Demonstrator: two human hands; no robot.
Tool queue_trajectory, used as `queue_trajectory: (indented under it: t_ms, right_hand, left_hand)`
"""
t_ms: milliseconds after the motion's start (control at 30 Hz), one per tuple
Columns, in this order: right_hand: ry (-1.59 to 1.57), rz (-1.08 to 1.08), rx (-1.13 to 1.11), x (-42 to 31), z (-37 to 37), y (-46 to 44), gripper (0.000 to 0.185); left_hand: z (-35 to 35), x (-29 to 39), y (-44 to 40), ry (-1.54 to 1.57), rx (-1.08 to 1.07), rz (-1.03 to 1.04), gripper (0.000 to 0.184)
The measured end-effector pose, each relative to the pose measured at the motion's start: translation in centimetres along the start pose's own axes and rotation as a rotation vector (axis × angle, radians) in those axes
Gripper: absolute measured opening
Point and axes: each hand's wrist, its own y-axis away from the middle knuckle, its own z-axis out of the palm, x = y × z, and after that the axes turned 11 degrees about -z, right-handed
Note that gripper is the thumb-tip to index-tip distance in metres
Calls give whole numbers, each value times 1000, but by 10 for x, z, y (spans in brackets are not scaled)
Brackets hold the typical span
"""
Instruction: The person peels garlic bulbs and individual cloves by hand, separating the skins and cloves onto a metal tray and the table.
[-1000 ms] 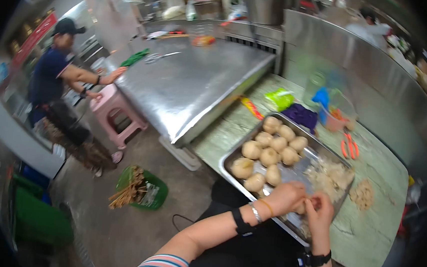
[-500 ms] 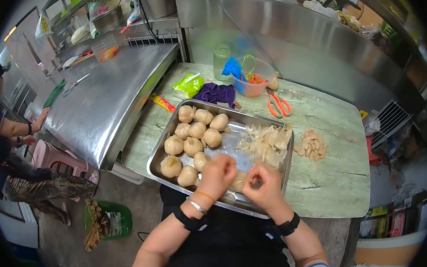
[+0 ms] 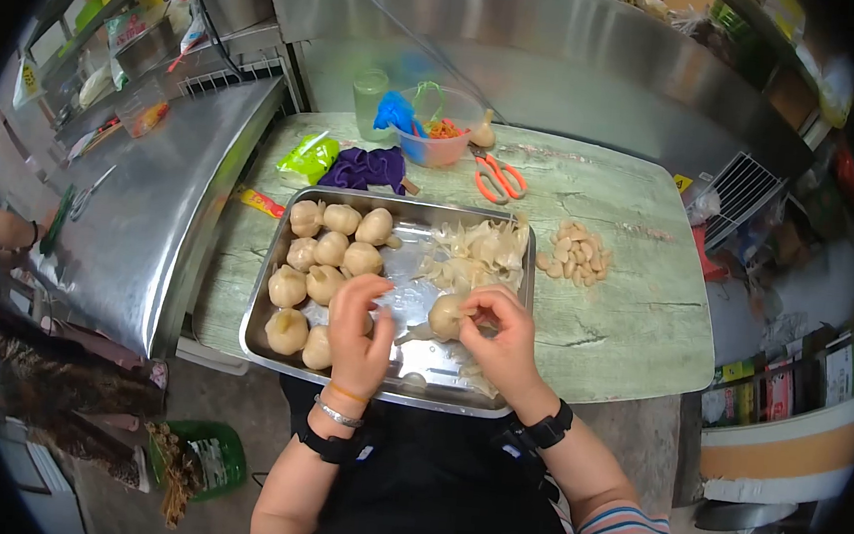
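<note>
My right hand (image 3: pixel 503 341) pinches the stem end of a garlic bulb (image 3: pixel 445 317) above the metal tray (image 3: pixel 377 398). To its left, my left hand (image 3: pixel 358 334) is open, thumb and fingers apart, with nothing seen between them. It hides part of the garlic bulbs (image 3: pixel 330 249), several of which fill the tray's left side. Papery garlic skins (image 3: pixel 476 256) are heaped at the tray's right, behind my right hand, and loose scraps lie below the held bulb. Beyond the tray's right rim, a small pile of peeled garlic cloves (image 3: pixel 576 255) rests on the green table (image 3: pixel 632 333).
Behind the tray are orange-handled scissors (image 3: pixel 499 180), a plastic bowl (image 3: pixel 446 150), a purple cloth (image 3: pixel 366 169) and a green packet (image 3: pixel 307 160). A steel counter (image 3: pixel 153 245) stands left, with another person (image 3: pixel 3 234) beside it. A green bin (image 3: pixel 216 459) is on the floor.
My left hand has moved away from my right and its fingers have spread. The garlic bulb in my right hand now shows clearly. The view has shifted, so the table appears further left.
</note>
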Motion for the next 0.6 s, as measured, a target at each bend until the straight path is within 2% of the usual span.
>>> queue_trajectory:
  t_ms: [33,67,133,400,467,533,600]
  right_hand:
    - [2,6,-4,-3,1,-1,21]
    - [-52,84,-14,-9,2,-3,22]
    - [-105,167,-23,-12,5,-2,23]
    - [35,126,-159,11,13,6,22]
    - [68,112,-166,11,14,7,21]
    - [97,95,-173,7,15,3,21]
    - [-33,162,-160,-4,13,-1,17]
  left_hand:
    - [1,5,2,11,-118,-7,25]
    - [5,5,3,15,-120,-16,25]
    - [10,6,2,-155,-287,181,26]
    - [16,-7,9,-123,-388,99,9]
    - [16,-6,10,-147,-407,-28,5]
    - [16,-3,9,-177,-361,21,4]
    - [15,-1,10,-208,-315,64,4]
